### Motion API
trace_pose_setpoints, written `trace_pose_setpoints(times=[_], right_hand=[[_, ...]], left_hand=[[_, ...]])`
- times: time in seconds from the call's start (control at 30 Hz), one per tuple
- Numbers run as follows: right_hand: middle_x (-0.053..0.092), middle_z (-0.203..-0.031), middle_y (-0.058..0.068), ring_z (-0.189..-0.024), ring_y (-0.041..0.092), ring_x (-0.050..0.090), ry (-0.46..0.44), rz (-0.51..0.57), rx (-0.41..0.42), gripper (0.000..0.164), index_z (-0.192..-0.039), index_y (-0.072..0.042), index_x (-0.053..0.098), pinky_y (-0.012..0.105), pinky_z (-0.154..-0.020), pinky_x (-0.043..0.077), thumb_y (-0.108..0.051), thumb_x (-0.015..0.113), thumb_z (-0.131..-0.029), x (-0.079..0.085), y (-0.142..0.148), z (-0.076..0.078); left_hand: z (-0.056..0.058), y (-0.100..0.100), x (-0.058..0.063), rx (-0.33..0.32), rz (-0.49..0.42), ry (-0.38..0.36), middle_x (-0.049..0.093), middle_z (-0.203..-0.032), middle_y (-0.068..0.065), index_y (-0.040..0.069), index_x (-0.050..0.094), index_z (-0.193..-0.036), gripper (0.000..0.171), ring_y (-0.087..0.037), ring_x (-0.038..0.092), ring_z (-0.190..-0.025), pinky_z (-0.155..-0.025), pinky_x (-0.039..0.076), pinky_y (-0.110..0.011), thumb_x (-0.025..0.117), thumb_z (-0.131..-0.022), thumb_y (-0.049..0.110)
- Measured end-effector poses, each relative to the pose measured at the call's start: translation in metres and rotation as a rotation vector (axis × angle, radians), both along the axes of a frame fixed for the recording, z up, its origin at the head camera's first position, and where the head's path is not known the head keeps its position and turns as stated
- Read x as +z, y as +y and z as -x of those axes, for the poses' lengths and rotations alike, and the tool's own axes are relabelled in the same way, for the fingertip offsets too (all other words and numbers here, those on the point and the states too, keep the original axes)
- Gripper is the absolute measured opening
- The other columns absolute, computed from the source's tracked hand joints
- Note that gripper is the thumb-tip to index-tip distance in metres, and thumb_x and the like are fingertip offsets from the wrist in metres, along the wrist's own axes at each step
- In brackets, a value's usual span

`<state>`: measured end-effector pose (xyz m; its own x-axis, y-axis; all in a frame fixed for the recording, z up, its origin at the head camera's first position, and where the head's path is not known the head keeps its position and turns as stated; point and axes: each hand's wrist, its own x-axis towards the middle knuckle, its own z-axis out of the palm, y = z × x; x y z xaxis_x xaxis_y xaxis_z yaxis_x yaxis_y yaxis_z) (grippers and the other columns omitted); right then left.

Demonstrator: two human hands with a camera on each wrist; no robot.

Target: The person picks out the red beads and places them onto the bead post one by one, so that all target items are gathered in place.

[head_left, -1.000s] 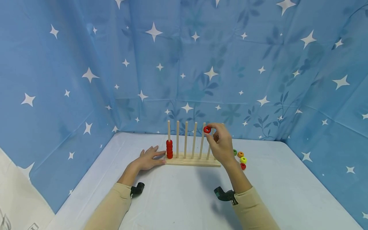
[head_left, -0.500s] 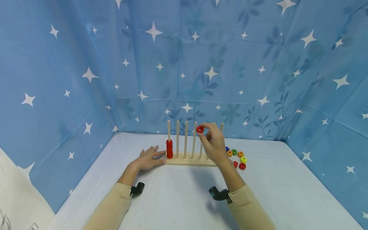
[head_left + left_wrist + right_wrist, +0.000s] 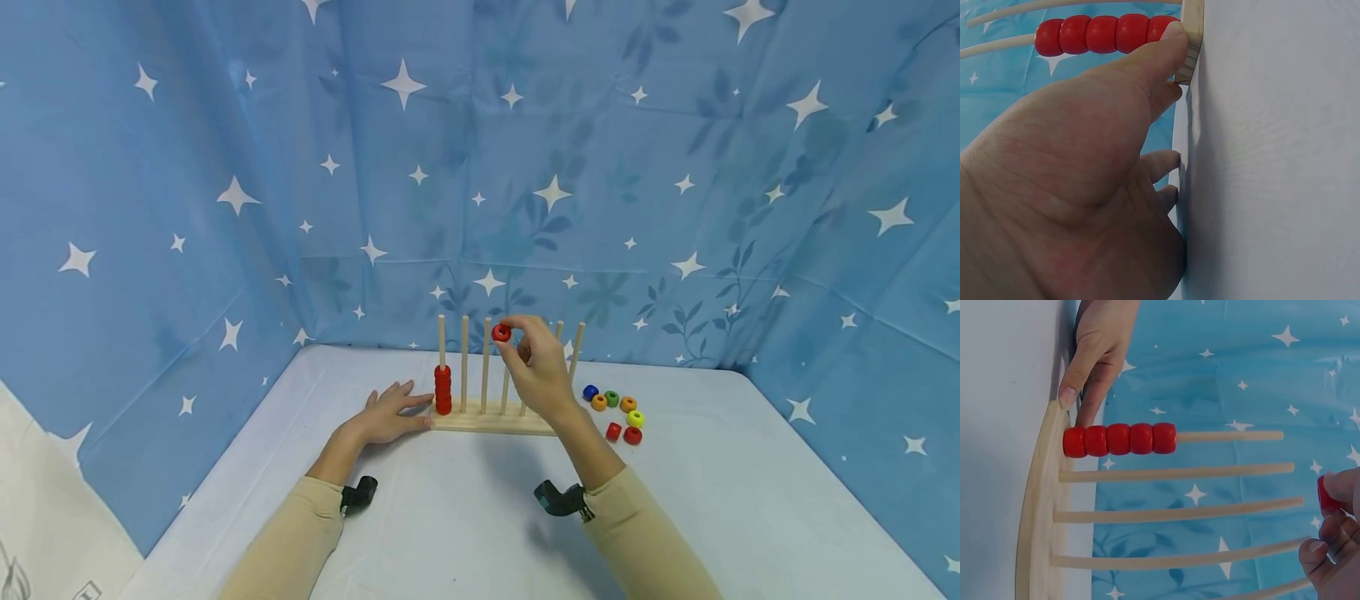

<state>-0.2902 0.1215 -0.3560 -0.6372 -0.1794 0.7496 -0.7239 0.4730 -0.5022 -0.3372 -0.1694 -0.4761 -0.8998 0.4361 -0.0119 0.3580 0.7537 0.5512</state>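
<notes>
A wooden peg rack (image 3: 487, 423) with a row of upright pegs stands on the table. Its leftmost peg carries a stack of several red beads (image 3: 443, 390). My left hand (image 3: 384, 417) lies by the rack's left end, fingers spread, with the thumb touching the base; the left wrist view shows the thumb beside the bead stack (image 3: 1102, 34). Between thumb and index finger, my right hand (image 3: 538, 367) pinches one red bead (image 3: 501, 333), its hole showing. That bead is held at about peg-top height near the third peg, apart from the pegs in the right wrist view.
Right of the rack lie loose beads: a blue bead (image 3: 591, 392), a green bead (image 3: 612, 399), orange beads (image 3: 628, 404), a yellow bead (image 3: 636, 419) and red beads (image 3: 633, 436). A blue star-patterned curtain (image 3: 480, 167) hangs behind the white table (image 3: 450, 517).
My right hand has moved left along the peg tops with the red bead, uncovering the rightmost pegs and more loose beads. The left hand has stayed in place.
</notes>
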Motion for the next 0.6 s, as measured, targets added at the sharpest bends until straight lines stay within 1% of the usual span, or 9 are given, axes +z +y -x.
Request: trace_pose_setpoints(times=[0.13,0.3,0.47,0.6], right_hand=[[0.065,-0.119,0.012,-0.058,0.014,0.043,0.006,-0.008,0.028,0.026,-0.125,-0.001,0.068,0.023,-0.053,0.039,-0.007,0.069,-0.1,0.0,-0.006,0.001],[0.066,-0.113,0.011,-0.058,0.013,0.044,0.015,0.002,0.061,0.027,-0.124,-0.002,0.068,0.023,-0.053,0.041,-0.004,0.071,-0.098,0.0,-0.014,0.002],[0.064,-0.103,0.008,-0.057,0.014,0.043,-0.042,0.026,0.077,0.025,-0.124,-0.004,0.069,0.024,-0.052,0.04,-0.007,0.071,-0.099,0.003,-0.022,0.001],[0.064,-0.105,0.008,-0.058,0.017,0.044,-0.067,0.031,0.071,0.026,-0.125,-0.005,0.069,0.024,-0.053,0.039,-0.008,0.071,-0.099,0.006,-0.027,0.002]], left_hand=[[-0.001,0.0,0.0,0.001,-0.01,-0.001,0.023,-0.17,-0.025,0.02,0.055,-0.154,0.062,-0.05,0.011,-0.159,-0.121,-0.001,-0.075,0.065,-0.1,0.049],[-0.001,0.0,0.001,0.005,-0.017,-0.006,0.024,-0.17,-0.024,0.02,0.055,-0.153,0.061,-0.049,0.011,-0.159,-0.122,-0.001,-0.075,0.066,-0.1,0.048],[0.0,0.0,0.001,0.013,-0.019,-0.01,0.024,-0.17,-0.024,0.021,0.055,-0.153,0.062,-0.049,0.011,-0.159,-0.122,-0.002,-0.074,0.066,-0.099,0.049],[-0.001,0.001,0.002,0.012,-0.021,-0.012,0.024,-0.17,-0.024,0.021,0.054,-0.154,0.062,-0.049,0.01,-0.159,-0.122,-0.002,-0.074,0.066,-0.099,0.049]])
